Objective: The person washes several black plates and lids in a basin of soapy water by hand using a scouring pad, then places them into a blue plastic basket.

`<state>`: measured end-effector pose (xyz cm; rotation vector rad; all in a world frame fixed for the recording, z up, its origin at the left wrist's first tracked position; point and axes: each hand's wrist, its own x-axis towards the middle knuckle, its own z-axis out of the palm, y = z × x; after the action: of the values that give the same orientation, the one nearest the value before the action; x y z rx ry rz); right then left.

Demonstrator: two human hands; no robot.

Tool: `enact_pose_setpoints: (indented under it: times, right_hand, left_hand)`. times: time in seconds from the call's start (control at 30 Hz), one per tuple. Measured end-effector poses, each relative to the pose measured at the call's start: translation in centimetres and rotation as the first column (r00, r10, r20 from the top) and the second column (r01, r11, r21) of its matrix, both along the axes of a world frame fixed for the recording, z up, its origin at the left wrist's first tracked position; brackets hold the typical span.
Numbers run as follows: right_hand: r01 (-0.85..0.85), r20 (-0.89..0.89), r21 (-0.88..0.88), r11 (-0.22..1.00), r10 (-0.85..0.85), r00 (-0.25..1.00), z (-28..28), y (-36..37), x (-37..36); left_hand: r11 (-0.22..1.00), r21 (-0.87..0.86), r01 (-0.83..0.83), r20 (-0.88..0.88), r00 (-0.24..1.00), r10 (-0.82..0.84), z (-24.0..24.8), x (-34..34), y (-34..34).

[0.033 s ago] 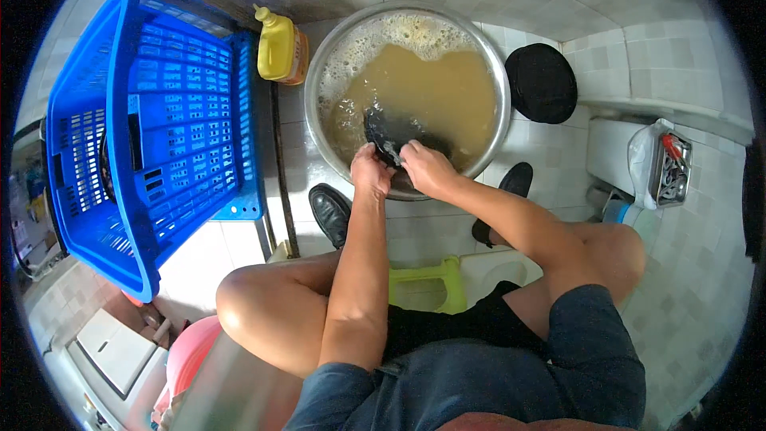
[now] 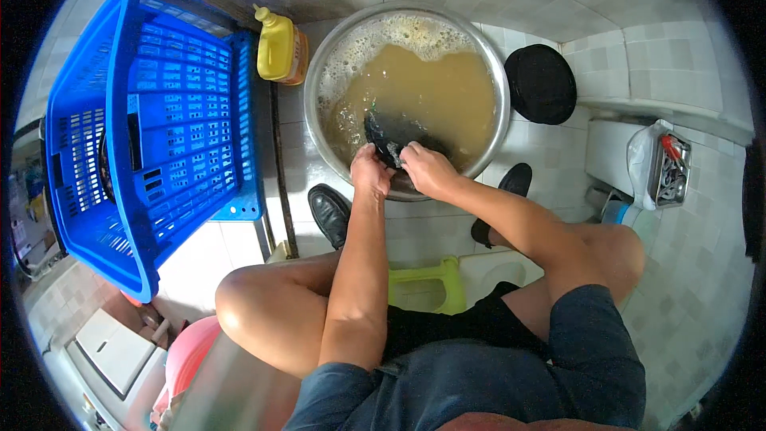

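A wide metal basin [image 2: 501, 124] stands on the floor in front of me, holding murky brown water with foam at its far side. Near the basin's close rim, a black object with a curved edge [image 2: 384, 128] lies partly under the water, so its full shape is hidden. My left hand [image 2: 372, 171] is closed on its near left edge. My right hand [image 2: 426, 169] pinches a small greyish, crinkled wad like a metal scouring pad [image 2: 393, 149], pressed against the black object.
To the left stands a tilted blue plastic basket [image 2: 179, 128]. A yellow bottle [image 2: 276, 48] is beside the basin. A round black item [image 2: 542, 84] lies right of it, against the wall. A metal tray with red-handled tools [image 2: 674, 168] is farther right. A green stool [image 2: 451, 279] shows between my legs.
The greyish wad at my right fingertips has shifted slightly over the black object. Both hands stay in nearly the same place.
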<state>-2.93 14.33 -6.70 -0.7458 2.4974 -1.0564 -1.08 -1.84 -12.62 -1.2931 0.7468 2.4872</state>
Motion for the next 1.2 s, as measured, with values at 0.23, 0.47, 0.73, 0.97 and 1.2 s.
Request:
enact_pose_setpoints:
  times: [0.23, 0.47, 0.73, 0.97, 1.2]
  right_hand:
    - [0.142, -0.147, -0.033, 0.989, -0.145, 0.978, -2.2, -6.0, -6.8]
    - [0.232, -0.099, 0.100, 0.968, -0.222, 0.970, -2.3, -7.9, -8.7]
    - [0.138, -0.041, 0.126, 0.982, -0.134, 0.990, 1.4, -1.7, 0.9]
    - [0.404, -0.077, 0.268, 0.875, -0.398, 0.914, -0.8, 3.7, -0.2]
    - [0.564, -0.133, 0.365, 0.741, -0.558, 0.819, -3.4, 2.9, -5.8]
  left_hand:
    - [0.996, -0.092, 0.013, 0.016, 1.000, -0.012, 1.5, 0.3, 0.2]
    - [1.000, 0.008, -0.020, -0.017, 1.000, 0.020, 1.4, 0.1, 0.2]
    - [0.998, 0.028, 0.048, -0.019, 0.999, -0.047, -0.8, 0.8, -0.2]
    - [0.999, 0.036, 0.002, 0.020, 1.000, -0.003, 0.4, 0.0, 0.5]
    - [0.999, -0.020, 0.034, -0.021, 0.999, -0.034, 1.1, 0.2, 0.0]
